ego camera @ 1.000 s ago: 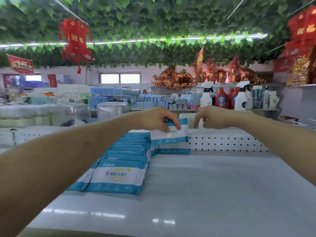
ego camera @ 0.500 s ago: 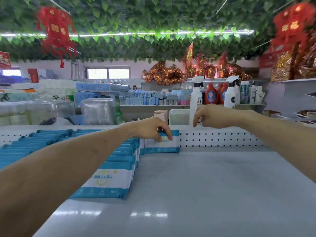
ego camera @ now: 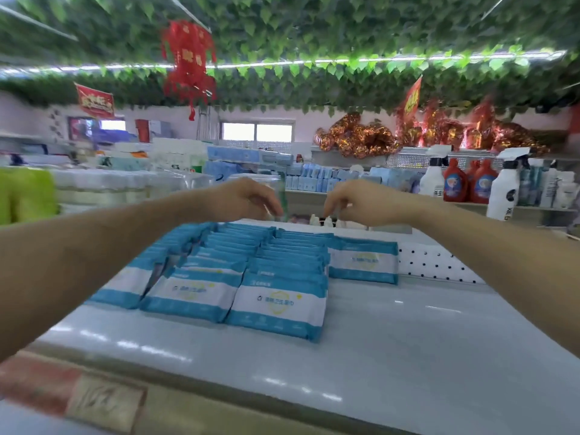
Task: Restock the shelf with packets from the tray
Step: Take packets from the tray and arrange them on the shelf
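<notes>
Now that your left grip (ego camera: 248,200) has released it, the packet (ego camera: 364,262) stands at the back of the shelf (ego camera: 408,340), just beside the rows (ego camera: 276,277); it and the right grip (ego camera: 361,200) hang loosely curled, empty. Fetch more.

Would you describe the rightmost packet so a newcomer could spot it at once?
Find the white shelf with its perforated back panel. Rows of blue-and-white packets fill its left side. The rightmost packet stands apart at the back by the panel, no row before it.
</notes>
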Available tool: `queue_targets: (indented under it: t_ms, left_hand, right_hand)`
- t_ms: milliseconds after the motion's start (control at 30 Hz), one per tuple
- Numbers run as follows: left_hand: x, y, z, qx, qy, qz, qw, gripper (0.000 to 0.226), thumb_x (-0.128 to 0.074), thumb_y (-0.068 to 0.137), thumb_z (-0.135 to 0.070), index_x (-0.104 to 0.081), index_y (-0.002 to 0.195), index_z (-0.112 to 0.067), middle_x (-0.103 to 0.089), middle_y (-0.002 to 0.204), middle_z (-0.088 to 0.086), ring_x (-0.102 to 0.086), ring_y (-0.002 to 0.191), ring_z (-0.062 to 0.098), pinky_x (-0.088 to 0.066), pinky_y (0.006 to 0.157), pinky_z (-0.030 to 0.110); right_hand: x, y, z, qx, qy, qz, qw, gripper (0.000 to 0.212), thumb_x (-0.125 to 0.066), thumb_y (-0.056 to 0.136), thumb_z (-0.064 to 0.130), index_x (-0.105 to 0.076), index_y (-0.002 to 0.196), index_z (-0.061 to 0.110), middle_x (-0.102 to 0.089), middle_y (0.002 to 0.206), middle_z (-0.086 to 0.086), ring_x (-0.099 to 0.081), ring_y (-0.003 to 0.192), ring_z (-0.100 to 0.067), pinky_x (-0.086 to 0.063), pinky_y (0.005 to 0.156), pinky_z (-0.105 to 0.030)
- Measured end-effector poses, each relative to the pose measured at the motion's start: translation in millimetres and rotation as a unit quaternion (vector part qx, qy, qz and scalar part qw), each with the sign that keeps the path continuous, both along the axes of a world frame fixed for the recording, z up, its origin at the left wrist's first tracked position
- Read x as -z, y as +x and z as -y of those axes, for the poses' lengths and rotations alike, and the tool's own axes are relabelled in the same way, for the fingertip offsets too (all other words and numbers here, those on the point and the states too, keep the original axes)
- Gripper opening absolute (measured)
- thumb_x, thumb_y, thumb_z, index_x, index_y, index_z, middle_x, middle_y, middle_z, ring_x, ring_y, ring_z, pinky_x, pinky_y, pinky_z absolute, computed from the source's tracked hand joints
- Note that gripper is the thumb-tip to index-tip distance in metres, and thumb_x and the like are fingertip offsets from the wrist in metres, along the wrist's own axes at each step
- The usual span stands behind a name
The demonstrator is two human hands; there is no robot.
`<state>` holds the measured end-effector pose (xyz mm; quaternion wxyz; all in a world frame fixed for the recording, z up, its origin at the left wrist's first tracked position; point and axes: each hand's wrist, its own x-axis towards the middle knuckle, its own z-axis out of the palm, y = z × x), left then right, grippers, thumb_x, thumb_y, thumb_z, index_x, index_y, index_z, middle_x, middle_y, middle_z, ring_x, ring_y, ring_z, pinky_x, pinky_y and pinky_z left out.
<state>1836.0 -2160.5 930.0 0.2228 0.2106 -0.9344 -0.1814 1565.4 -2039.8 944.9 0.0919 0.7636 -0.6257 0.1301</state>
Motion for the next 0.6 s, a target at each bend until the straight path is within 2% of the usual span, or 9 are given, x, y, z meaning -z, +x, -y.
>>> queue_targets:
  t_ms: [100, 167, 233, 333, 400, 467, 600]
  left_hand:
    - [-2.7, 94.0, -6.8, -0.088, -0.013, 0.003, 0.996, 0.026, -0.063, 0.099, -0.004, -0.077, 0.11, -0.023, -0.075, 0.102, -0.015, -0.068, 0.09, -0.006, -0.053, 0.083, 0.018]
    - [-2.0, 163.4, -12.9, -0.144, -0.025, 0.01, 0.989, 0.028, -0.064, 0.099, -0.007, -0.077, 0.109, -0.029, -0.075, 0.108, -0.015, -0.069, 0.099, 0.001, -0.056, 0.092, 0.029]
    - [2.1, 235.3, -22.6, -0.204, -0.042, 0.018, 0.978, 0.029, -0.064, 0.099, -0.008, -0.076, 0.108, -0.033, -0.075, 0.108, -0.016, -0.068, 0.101, 0.002, -0.054, 0.09, 0.03]
    - [14.0, 339.3, -45.5, -0.289, -0.057, 0.024, 0.955, 0.029, -0.066, 0.097, -0.005, -0.075, 0.106, -0.031, -0.074, 0.104, -0.016, -0.069, 0.1, 0.01, -0.055, 0.087, 0.033]
    - [27.4, 404.1, -66.7, -0.342, -0.059, 0.04, 0.937, 0.025, -0.065, 0.097, -0.013, -0.073, 0.106, -0.034, -0.072, 0.107, -0.017, -0.068, 0.101, 0.007, -0.055, 0.084, 0.03]
    - [46.0, 464.4, -88.6, -0.398, -0.047, 0.063, 0.914, 0.026, -0.061, 0.1, -0.013, -0.073, 0.112, -0.033, -0.07, 0.11, -0.018, -0.065, 0.1, -0.001, -0.053, 0.081, 0.024]
    - [89.2, 552.1, -129.4, -0.473, -0.011, 0.078, 0.877, 0.024, -0.063, 0.1, -0.011, -0.072, 0.113, -0.029, -0.069, 0.109, -0.016, -0.064, 0.099, 0.0, -0.054, 0.091, 0.035]
  right_hand:
    - [-8.9, 80.9, 27.0, -0.07, -0.019, 0.02, 0.997, 0.03, -0.058, 0.097, 0.006, -0.073, 0.113, 0.027, -0.059, 0.101, 0.024, -0.057, 0.09, 0.004, -0.045, 0.075, -0.018]
    - [-11.6, 142.9, 43.0, -0.124, -0.021, 0.014, 0.992, 0.031, -0.058, 0.097, 0.005, -0.071, 0.114, 0.027, -0.061, 0.105, 0.018, -0.056, 0.092, 0.004, -0.047, 0.079, -0.019]
    - [-11.3, 210.0, 55.3, -0.188, -0.02, 0.0, 0.982, 0.029, -0.059, 0.098, 0.008, -0.069, 0.116, 0.029, -0.06, 0.106, 0.017, -0.055, 0.091, 0.004, -0.044, 0.078, -0.015]
    - [-3.6, 312.0, 67.3, -0.274, -0.022, -0.035, 0.961, 0.031, -0.059, 0.096, 0.01, -0.068, 0.121, 0.027, -0.062, 0.11, 0.012, -0.058, 0.096, -0.006, -0.048, 0.083, -0.028]
    - [7.8, 377.0, 75.3, -0.319, -0.025, -0.062, 0.945, 0.032, -0.06, 0.095, 0.012, -0.067, 0.123, 0.026, -0.064, 0.115, 0.007, -0.059, 0.1, -0.012, -0.048, 0.087, -0.034]
    - [23.6, 439.3, 81.0, -0.354, -0.019, -0.077, 0.932, 0.033, -0.061, 0.094, 0.014, -0.066, 0.124, 0.026, -0.064, 0.116, 0.005, -0.058, 0.1, -0.013, -0.049, 0.09, -0.036]
    - [70.0, 546.7, 82.6, -0.432, 0.009, -0.072, 0.899, 0.034, -0.061, 0.09, 0.014, -0.069, 0.122, 0.022, -0.066, 0.113, 0.003, -0.054, 0.093, -0.01, -0.049, 0.086, -0.035]
